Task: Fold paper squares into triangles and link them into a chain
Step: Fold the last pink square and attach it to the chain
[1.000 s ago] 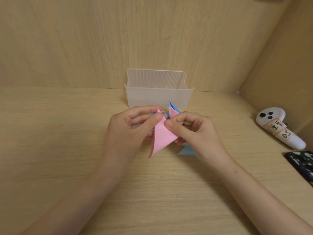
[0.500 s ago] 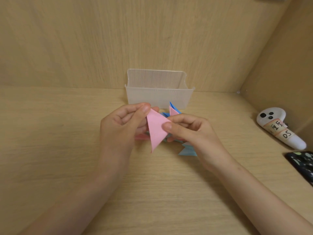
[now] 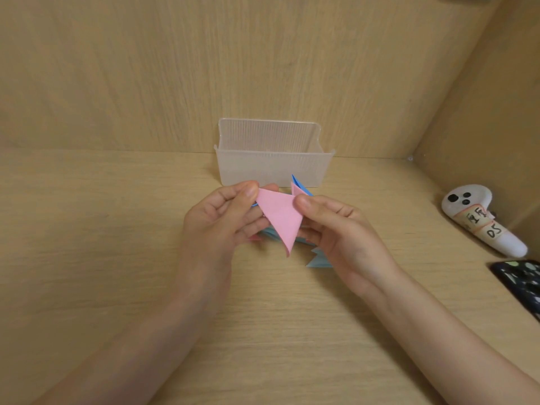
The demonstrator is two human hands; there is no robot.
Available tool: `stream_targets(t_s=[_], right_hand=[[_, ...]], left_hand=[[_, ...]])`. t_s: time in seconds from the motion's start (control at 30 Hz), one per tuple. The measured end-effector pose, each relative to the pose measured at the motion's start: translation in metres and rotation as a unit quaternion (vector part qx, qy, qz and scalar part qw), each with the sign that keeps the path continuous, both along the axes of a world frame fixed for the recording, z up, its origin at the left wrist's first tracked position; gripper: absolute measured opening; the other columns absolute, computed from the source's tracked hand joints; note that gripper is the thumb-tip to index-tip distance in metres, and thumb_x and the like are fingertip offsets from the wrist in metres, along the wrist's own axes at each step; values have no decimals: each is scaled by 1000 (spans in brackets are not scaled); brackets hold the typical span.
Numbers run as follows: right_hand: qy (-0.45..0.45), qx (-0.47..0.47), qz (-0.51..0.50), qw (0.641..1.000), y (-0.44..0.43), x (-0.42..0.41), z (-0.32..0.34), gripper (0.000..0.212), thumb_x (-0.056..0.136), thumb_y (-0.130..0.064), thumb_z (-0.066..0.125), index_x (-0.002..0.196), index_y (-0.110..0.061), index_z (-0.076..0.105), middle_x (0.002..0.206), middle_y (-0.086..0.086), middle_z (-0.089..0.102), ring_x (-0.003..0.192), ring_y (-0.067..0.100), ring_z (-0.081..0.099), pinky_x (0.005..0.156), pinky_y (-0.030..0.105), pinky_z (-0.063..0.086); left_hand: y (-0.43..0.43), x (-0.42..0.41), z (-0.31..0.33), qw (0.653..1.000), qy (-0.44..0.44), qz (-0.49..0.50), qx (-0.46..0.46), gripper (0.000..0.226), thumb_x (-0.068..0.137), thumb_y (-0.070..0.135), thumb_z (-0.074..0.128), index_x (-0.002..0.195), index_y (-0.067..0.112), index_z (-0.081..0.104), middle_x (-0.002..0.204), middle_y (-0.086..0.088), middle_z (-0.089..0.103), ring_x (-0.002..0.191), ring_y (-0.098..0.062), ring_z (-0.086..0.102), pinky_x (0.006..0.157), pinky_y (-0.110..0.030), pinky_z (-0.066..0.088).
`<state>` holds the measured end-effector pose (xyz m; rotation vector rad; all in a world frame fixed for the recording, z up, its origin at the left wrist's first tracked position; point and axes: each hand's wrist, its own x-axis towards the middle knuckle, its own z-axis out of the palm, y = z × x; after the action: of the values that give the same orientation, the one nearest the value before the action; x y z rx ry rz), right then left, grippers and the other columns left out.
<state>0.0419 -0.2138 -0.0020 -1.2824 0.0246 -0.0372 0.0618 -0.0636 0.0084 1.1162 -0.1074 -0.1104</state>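
A pink paper triangle [image 3: 280, 217] is held above the wooden desk, its long point facing down. My left hand [image 3: 222, 220] pinches its upper left corner between thumb and forefinger. My right hand [image 3: 336, 226] pinches its upper right corner. Behind the right thumb a small pink and blue folded tip [image 3: 298, 187] sticks up. Light blue folded papers [image 3: 317, 260] lie on the desk under my right hand, partly hidden by it.
A translucent ribbed plastic box [image 3: 271, 165] stands just behind my hands against the back wall. At the right lie a white controller [image 3: 479, 220] with a labelled handle and a dark patterned phone [image 3: 520, 282]. A wooden side wall closes the right.
The pink paper has been spread wider: my left hand drew its corner out to the left and my right hand shifted slightly right, so the triangle now faces me flat.
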Motion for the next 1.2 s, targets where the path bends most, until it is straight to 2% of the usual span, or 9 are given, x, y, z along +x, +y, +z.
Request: stream_targets(t_s=[0.07, 0.13, 0.2, 0.27, 0.4, 0.67, 0.87, 1.07, 1.2], right_hand=[[-9, -4, -3, 1000, 0, 0, 0, 8, 74, -20, 71, 71, -14, 73, 83, 5, 73, 124, 29, 47, 65, 19, 51], [-17, -11, -11, 1000, -1, -1, 2, 8, 72, -21, 70, 71, -14, 71, 79, 4, 72, 96, 18, 61, 63, 17, 50], [-18, -36, -22, 999, -2, -2, 4, 10, 70, -24, 67, 70, -15, 71, 75, 2, 71, 71, 10, 64, 61, 16, 46], [-14, -78, -33, 996, -2, -3, 5, 14, 68, -31, 67, 72, -19, 72, 73, -2, 71, 63, 8, 63, 66, 21, 40], [-8, -112, -49, 992, -3, -2, 4, 22, 66, -39, 69, 77, -20, 73, 82, 0, 73, 70, 16, 63, 70, 27, 36], [-27, -108, -82, 990, -2, -3, 7, 12, 72, -29, 74, 75, -18, 74, 86, 15, 68, 69, 19, 59, 70, 31, 40], [-18, -150, -82, 985, 4, -7, 11, 8, 72, -30, 71, 66, -24, 70, 70, -7, 71, 66, 8, 65, 64, 24, 39], [-25, -153, -102, 983, -1, -7, 13, 11, 80, -14, 70, 70, -14, 70, 68, -2, 70, 63, 12, 61, 66, 31, 42], [-41, -161, -83, 983, -3, -7, 14, 13, 79, -11, 71, 66, -16, 72, 66, -3, 71, 73, 5, 61, 65, 29, 44]], left_hand=[[0, 0, 0, 1000, 1, -2, -2, 11, 90, 14, 57, 94, 5, 62, 92, -7, 75, 85, -17, 72, 70, -22, 57], [-1, 0, 0, 1000, -4, -1, 4, 10, 90, 15, 57, 93, 7, 62, 91, -6, 75, 84, -16, 73, 71, -24, 58], [0, 0, 0, 1000, -8, 4, 8, 9, 90, 15, 57, 92, 8, 62, 91, -5, 76, 83, -15, 73, 73, -26, 58], [0, 0, 0, 1000, -9, 9, 4, 8, 90, 15, 57, 91, 9, 62, 90, -5, 76, 81, -14, 73, 71, -23, 58], [0, 1, 1, 1000, -12, 19, -16, 6, 90, 14, 57, 89, 10, 61, 90, -5, 76, 82, -14, 72, 66, -20, 56], [-1, -1, 1, 1000, -21, 9, -8, 7, 90, 13, 56, 90, 9, 61, 91, -5, 75, 84, -14, 72, 70, -21, 57], [2, 1, 3, 999, -23, 16, -22, 7, 90, 13, 55, 89, 10, 61, 91, -5, 75, 83, -14, 72, 67, -20, 56], [4, 4, 2, 999, -16, -29, 21, 7, 92, 14, 53, 90, 10, 60, 95, -5, 75, 91, -17, 71, 80, -27, 57], [9, 10, 8, 993, -57, -9, 103, 8, 85, 8, 64, 90, 14, 63, 79, -5, 74, 72, -14, 69, 70, -27, 58]])
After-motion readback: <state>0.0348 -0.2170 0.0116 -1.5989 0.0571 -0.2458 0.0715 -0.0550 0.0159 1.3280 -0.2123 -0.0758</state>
